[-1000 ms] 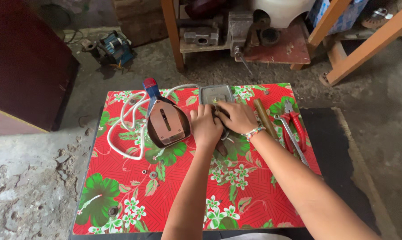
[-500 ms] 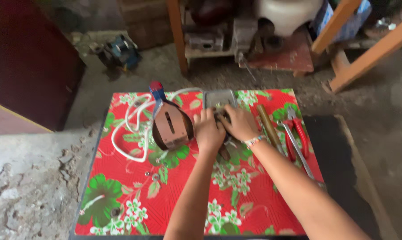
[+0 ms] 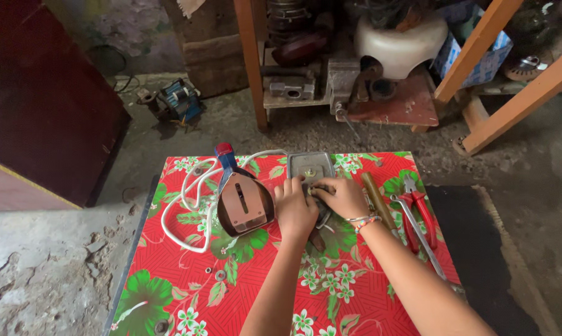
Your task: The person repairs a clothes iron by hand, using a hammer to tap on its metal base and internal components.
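A grey metal iron soleplate (image 3: 308, 167) lies at the far middle of the table with the red floral cloth (image 3: 256, 280). My left hand (image 3: 294, 208) and my right hand (image 3: 340, 196) rest together on its near end, fingers curled around a small part that they hide. To the left lies the brown iron body (image 3: 244, 204) with a blue and red cord end (image 3: 224, 155) and a looped white cord (image 3: 181, 205). A dark piece (image 3: 317, 239) sticks out below my hands.
Right of my hands lie a brown-handled tool (image 3: 377, 199), red-handled pliers (image 3: 419, 208) and a long metal tool (image 3: 425, 239). Small washers (image 3: 217, 274) sit on the cloth near me. Beyond the table stand a wooden bench (image 3: 386, 106), a blue device (image 3: 180, 102) and a dark cabinet (image 3: 38, 118).
Both hands stay on the soleplate with only slight finger shifts. The view has tilted a little, so the table sits lower in the frame.
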